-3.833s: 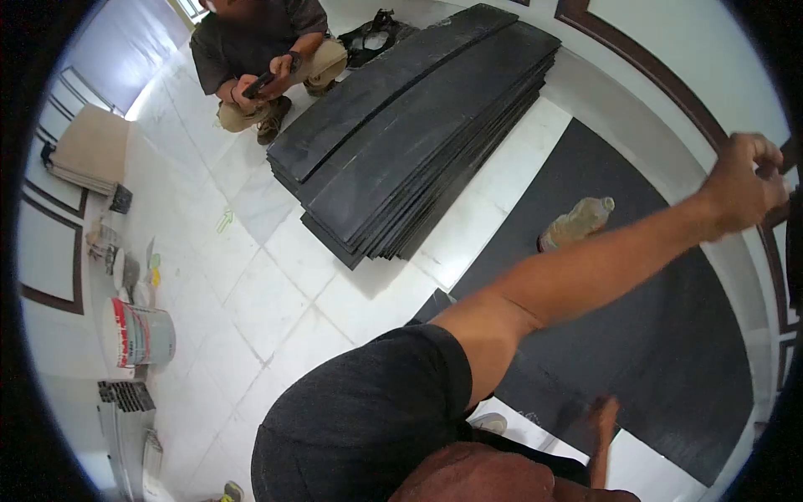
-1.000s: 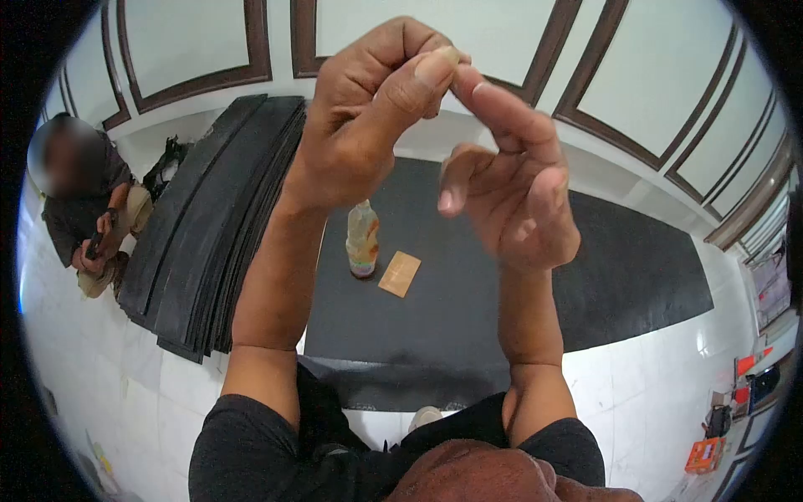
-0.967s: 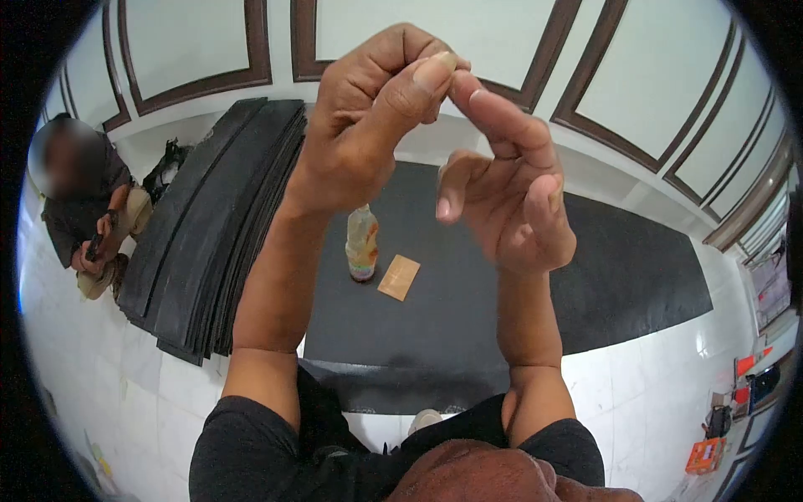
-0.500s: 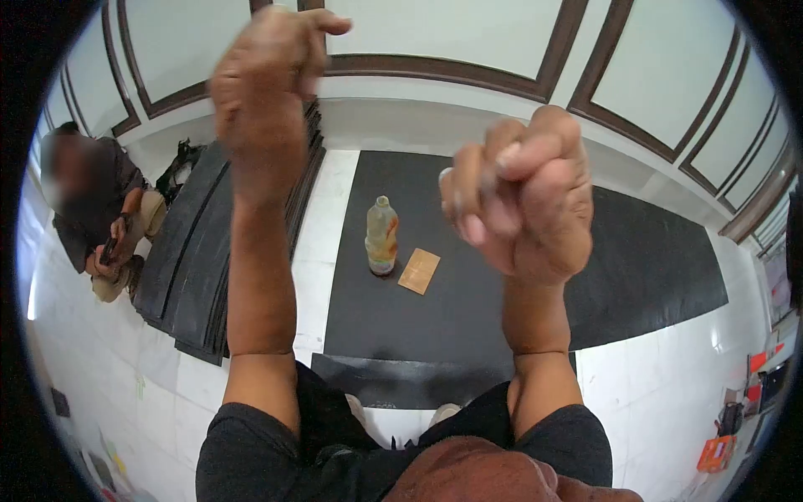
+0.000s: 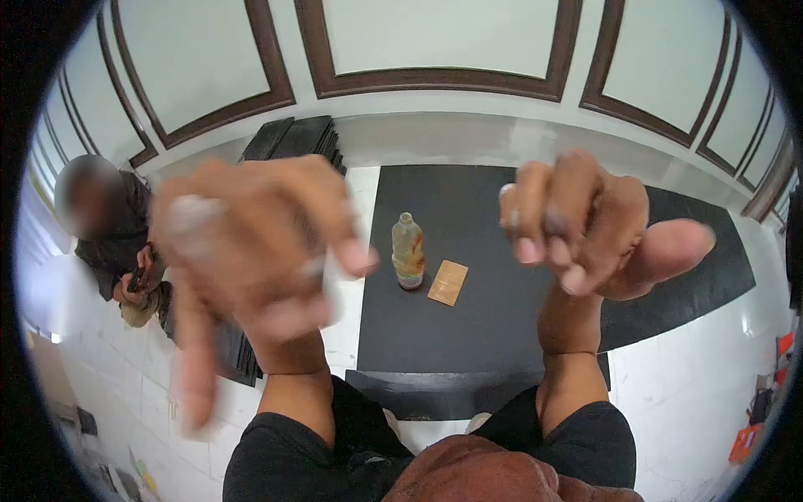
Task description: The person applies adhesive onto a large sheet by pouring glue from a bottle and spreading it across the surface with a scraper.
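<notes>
Both of my hands are raised in front of the camera, above the black mat [image 5: 493, 335]. My left hand [image 5: 251, 243] is blurred by motion, its fingers loosely bent and spread, its thumb pointing down, with nothing seen in it. My right hand [image 5: 598, 222] has half-curled fingers, slightly apart, and its thumb stretched out to the right; it holds nothing. Between and beyond the hands, a clear plastic bottle [image 5: 408, 251] without a cap stands upright on the mat, with an orange-marked label. Beside it lies a flat brown rectangular piece [image 5: 448, 283]. Neither hand touches them.
A stack of black mats [image 5: 301, 142] is at the left, partly hidden by my left hand. Another person [image 5: 117, 243] crouches or sits at far left, holding a small dark object. A panelled wall [image 5: 443, 38] stands behind. Orange items [image 5: 743, 443] lie on the white floor at far right.
My left hand has come down and nearer the camera, its fingers spreading. My right hand has turned and opened from a loose fist, thumb now outward. The view has shifted slightly; bottle and brown piece stay put.
</notes>
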`<state>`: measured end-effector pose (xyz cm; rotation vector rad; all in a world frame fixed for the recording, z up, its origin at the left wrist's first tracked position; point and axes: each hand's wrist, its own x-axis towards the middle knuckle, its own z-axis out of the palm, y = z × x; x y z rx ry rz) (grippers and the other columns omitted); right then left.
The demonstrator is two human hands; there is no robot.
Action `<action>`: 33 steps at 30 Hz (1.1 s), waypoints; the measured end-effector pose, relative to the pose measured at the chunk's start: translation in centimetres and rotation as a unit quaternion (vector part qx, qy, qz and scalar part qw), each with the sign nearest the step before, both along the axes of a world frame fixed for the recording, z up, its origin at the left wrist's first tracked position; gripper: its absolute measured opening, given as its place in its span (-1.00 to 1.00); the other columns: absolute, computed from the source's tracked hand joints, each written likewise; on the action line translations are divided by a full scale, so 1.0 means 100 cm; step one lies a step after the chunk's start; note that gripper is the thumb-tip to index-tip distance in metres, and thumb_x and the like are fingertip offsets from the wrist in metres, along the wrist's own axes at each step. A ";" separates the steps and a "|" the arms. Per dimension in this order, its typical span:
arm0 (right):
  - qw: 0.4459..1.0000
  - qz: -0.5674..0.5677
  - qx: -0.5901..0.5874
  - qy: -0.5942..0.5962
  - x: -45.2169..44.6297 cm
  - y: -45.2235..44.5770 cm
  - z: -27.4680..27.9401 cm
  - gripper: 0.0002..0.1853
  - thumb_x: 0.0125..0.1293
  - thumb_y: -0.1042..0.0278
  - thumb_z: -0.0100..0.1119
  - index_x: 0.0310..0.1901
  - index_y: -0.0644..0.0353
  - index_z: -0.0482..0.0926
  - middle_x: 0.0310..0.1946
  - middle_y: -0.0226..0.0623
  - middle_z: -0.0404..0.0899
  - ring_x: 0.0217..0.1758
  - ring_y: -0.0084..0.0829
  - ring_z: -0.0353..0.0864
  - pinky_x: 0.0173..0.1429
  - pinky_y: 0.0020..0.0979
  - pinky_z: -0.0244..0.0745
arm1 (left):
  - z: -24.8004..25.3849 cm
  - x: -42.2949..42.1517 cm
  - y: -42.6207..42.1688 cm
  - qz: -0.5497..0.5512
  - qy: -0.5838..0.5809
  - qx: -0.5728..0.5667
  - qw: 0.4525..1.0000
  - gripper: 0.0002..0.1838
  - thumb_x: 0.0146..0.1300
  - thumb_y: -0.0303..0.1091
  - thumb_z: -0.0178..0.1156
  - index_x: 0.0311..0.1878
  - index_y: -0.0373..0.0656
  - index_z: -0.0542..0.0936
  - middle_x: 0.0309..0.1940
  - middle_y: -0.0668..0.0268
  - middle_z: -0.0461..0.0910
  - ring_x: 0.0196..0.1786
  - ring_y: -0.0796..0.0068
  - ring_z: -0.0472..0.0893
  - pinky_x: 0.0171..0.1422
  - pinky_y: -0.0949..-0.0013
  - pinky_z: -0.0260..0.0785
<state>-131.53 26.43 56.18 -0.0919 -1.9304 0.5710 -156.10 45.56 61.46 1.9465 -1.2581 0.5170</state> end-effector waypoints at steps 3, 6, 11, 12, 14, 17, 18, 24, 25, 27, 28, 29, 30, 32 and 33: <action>0.983 -0.180 -0.016 0.027 -0.013 -0.008 -0.007 -0.43 0.39 -0.31 0.20 -0.30 0.15 0.74 -0.21 -0.30 0.48 -0.11 -0.43 0.59 -0.14 -0.45 0.53 | -0.027 0.032 -0.038 0.133 -0.024 -0.024 0.991 -0.59 -0.09 -0.04 0.63 -0.25 -0.09 0.77 -0.21 0.24 0.72 -0.12 0.30 0.70 -0.03 0.24 0.47; 0.935 -0.350 0.044 0.042 -0.027 -0.007 -0.008 -0.37 0.23 -0.40 0.30 -0.35 0.15 0.78 -0.35 -0.32 0.57 -0.27 -0.46 0.62 -0.27 -0.47 0.52 | -0.023 0.037 -0.070 0.277 -0.097 0.015 0.956 -0.75 -0.08 -0.20 0.57 -0.34 -0.05 0.78 -0.37 0.26 0.72 -0.37 0.32 0.70 -0.35 0.36 0.45; 0.877 -0.457 0.147 0.000 -0.024 -0.008 -0.007 -0.46 0.27 -0.27 0.35 -0.33 0.17 0.78 -0.37 -0.27 0.60 -0.32 -0.51 0.61 -0.33 -0.48 0.47 | -0.019 0.015 -0.101 0.272 -0.128 0.103 0.948 -0.82 0.07 -0.30 0.54 -0.25 0.00 0.76 -0.30 0.31 0.76 -0.41 0.42 0.69 -0.37 0.44 0.35; 0.877 -0.453 0.160 -0.007 -0.023 -0.002 -0.009 -0.52 0.31 -0.18 0.35 -0.33 0.17 0.78 -0.35 -0.27 0.60 -0.33 -0.51 0.60 -0.35 -0.49 0.46 | -0.021 0.014 -0.102 0.261 -0.173 0.116 0.943 -0.82 0.18 -0.32 0.48 -0.15 0.01 0.75 -0.24 0.30 0.78 -0.36 0.41 0.71 -0.31 0.42 0.38; 0.877 -0.446 0.178 -0.016 -0.021 0.003 -0.012 -0.63 0.34 -0.01 0.36 -0.31 0.20 0.76 -0.34 -0.25 0.61 -0.36 -0.51 0.60 -0.39 -0.51 0.43 | -0.012 0.004 -0.097 0.209 -0.100 0.141 0.963 -0.82 0.24 -0.31 0.43 -0.09 0.03 0.73 -0.19 0.28 0.78 -0.32 0.39 0.73 -0.27 0.40 0.41; 0.889 -0.433 0.149 0.003 -0.028 0.007 -0.014 -0.75 0.31 0.25 0.42 -0.40 0.21 0.61 -0.41 -0.22 0.49 -0.41 -0.27 0.53 -0.35 -0.29 0.44 | -0.009 0.004 -0.086 0.127 0.015 0.172 0.977 -0.78 0.23 -0.33 0.37 -0.06 -0.06 0.76 -0.35 0.33 0.72 -0.39 0.45 0.69 -0.30 0.39 0.45; 0.885 -0.433 0.172 0.004 -0.028 0.011 -0.017 -0.75 0.33 0.23 0.40 -0.38 0.18 0.58 -0.40 -0.24 0.49 -0.42 -0.23 0.54 -0.36 -0.26 0.44 | -0.005 0.010 -0.080 0.089 0.043 0.213 0.972 -0.77 0.33 -0.28 0.30 0.04 0.03 0.71 -0.20 0.28 0.74 -0.29 0.39 0.72 -0.23 0.37 0.46; 0.859 -0.477 0.174 -0.063 -0.027 0.012 -0.022 -0.76 0.30 0.17 0.38 -0.35 0.11 0.56 -0.39 -0.25 0.49 -0.45 -0.14 0.56 -0.40 -0.22 0.44 | -0.011 0.048 -0.066 -0.014 0.118 0.288 0.950 -0.57 0.42 -0.26 0.17 0.23 0.61 0.63 0.03 0.20 0.74 -0.28 0.35 0.65 -0.15 0.28 0.53; 0.860 -0.476 0.170 -0.062 -0.028 0.012 -0.024 -0.76 0.30 0.17 0.38 -0.35 0.11 0.56 -0.39 -0.25 0.49 -0.45 -0.14 0.56 -0.40 -0.22 0.44 | -0.013 0.050 -0.065 -0.014 0.120 0.285 0.951 -0.57 0.42 -0.26 0.17 0.23 0.61 0.63 0.03 0.20 0.74 -0.28 0.35 0.65 -0.15 0.28 0.53; 0.875 -0.445 0.177 -0.071 -0.024 0.010 -0.024 -0.75 0.29 0.16 0.38 -0.35 0.11 0.56 -0.39 -0.24 0.50 -0.45 -0.14 0.56 -0.39 -0.20 0.45 | -0.024 0.060 -0.063 -0.093 0.135 0.221 0.961 -0.62 0.33 -0.32 0.27 0.22 0.12 0.68 -0.03 0.19 0.67 -0.33 0.30 0.56 -0.27 0.26 0.43; 0.883 -0.434 0.158 -0.083 -0.023 0.005 -0.019 -0.74 0.30 0.14 0.37 -0.33 0.14 0.57 -0.36 -0.20 0.50 -0.44 -0.14 0.56 -0.38 -0.21 0.46 | -0.026 0.062 -0.062 -0.098 0.115 0.211 0.966 -0.64 0.36 -0.31 0.24 0.21 0.10 0.68 -0.03 0.18 0.67 -0.32 0.29 0.56 -0.26 0.25 0.43; 0.882 -0.430 0.170 -0.094 -0.021 0.005 -0.015 -0.74 0.30 0.14 0.37 -0.33 0.14 0.57 -0.36 -0.20 0.50 -0.44 -0.14 0.56 -0.38 -0.21 0.46 | -0.028 0.064 -0.061 -0.103 0.096 0.202 0.969 -0.66 0.39 -0.29 0.21 0.20 0.08 0.69 -0.03 0.17 0.66 -0.31 0.28 0.57 -0.25 0.24 0.44; 0.877 -0.439 0.184 -0.065 -0.021 0.006 -0.015 -0.73 0.28 0.15 0.39 -0.32 0.16 0.58 -0.35 -0.18 0.50 -0.42 -0.14 0.57 -0.37 -0.22 0.46 | -0.025 0.064 -0.060 -0.106 0.119 0.200 0.967 -0.68 0.39 -0.26 0.20 0.17 0.05 0.69 -0.02 0.16 0.66 -0.30 0.26 0.57 -0.25 0.23 0.44; 0.871 -0.448 0.198 -0.039 -0.015 0.008 -0.016 -0.64 0.41 0.01 0.24 -0.29 0.20 0.61 -0.32 -0.15 0.51 -0.39 -0.18 0.58 -0.32 -0.29 0.48 | -0.020 0.060 -0.058 -0.103 0.141 0.203 0.963 -0.69 0.40 -0.23 0.20 0.15 0.02 0.69 -0.01 0.14 0.65 -0.29 0.25 0.58 -0.24 0.21 0.44; 0.868 -0.452 0.205 -0.026 -0.012 0.009 -0.016 -0.57 0.47 -0.05 0.17 -0.27 0.22 0.62 -0.31 -0.14 0.52 -0.37 -0.20 0.59 -0.30 -0.32 0.48 | -0.022 0.059 -0.057 -0.108 0.147 0.200 0.963 -0.70 0.40 -0.21 0.20 0.13 0.01 0.70 0.00 0.14 0.65 -0.28 0.24 0.58 -0.25 0.21 0.43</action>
